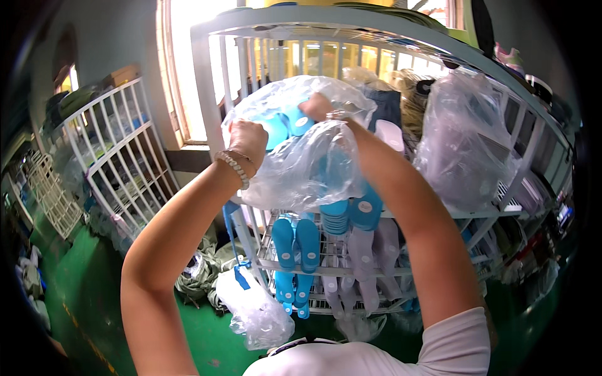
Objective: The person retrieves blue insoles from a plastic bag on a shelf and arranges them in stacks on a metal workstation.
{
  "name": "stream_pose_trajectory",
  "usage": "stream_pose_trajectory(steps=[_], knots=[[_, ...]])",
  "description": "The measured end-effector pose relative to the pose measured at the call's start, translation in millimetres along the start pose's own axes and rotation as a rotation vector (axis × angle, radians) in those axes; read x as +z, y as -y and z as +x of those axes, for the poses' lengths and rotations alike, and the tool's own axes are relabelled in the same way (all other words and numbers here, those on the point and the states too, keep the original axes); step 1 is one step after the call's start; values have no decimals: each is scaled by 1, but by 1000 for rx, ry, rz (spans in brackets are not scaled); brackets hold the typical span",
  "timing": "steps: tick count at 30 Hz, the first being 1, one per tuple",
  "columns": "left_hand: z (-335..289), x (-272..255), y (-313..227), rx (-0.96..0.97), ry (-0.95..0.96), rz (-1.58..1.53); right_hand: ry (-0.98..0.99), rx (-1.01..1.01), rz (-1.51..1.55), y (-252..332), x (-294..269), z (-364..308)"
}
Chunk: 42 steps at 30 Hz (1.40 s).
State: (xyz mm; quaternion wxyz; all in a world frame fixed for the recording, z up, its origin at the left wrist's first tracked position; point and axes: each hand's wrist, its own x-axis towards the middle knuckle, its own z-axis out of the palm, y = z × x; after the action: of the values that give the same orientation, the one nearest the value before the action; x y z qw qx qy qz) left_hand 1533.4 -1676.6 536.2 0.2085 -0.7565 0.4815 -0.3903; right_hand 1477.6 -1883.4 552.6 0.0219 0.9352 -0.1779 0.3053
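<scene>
The rim of a clear plastic bag (307,178) is gripped at its left side by the left hand (249,138), whose fingers are curled tight in a fist. The right hand (318,108) is reached over into the bag's mouth, its fingers bent against blue slippers (299,122); whether one is pinched or merely touched cannot be told, since the fingertips are hidden. The blue slippers are held inside the bag, between the two hands.

The bag is set at the front of a white metal rack (202,75). Just below it, further blue footwear (365,212) is stacked, and on the lower tier a blue pair (308,244) is hung beside pale lilac slippers (362,250). To the right, a bulging translucent bag (461,138) is lodged on the rack. A crumpled bag (260,316) is seen low at the left, above a green floor (88,301). Farther left, a barred white rack (119,153) is placed near a brightly lit window (188,62).
</scene>
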Motion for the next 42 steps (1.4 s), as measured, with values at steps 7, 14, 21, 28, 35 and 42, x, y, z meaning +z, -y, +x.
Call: stream_pose_trajectory(steps=[7,14,21,28,35,42], knots=[[-11,4,-36,167,-398,-1252,222,56,-60,-23,63,26],[9,42,16,-318,-111,-852,391,420,360,19,29,28],[54,85,18,-375,225,-1201,457,533,479,40,15,27],[46,102,3,-737,393,-2276,445,391,834,26,10,-14],[43,67,-1,-869,283,-2091,434,362,1022,26,5,-27],[49,67,-3,-842,263,-2077,394,377,1102,23,0,-31]])
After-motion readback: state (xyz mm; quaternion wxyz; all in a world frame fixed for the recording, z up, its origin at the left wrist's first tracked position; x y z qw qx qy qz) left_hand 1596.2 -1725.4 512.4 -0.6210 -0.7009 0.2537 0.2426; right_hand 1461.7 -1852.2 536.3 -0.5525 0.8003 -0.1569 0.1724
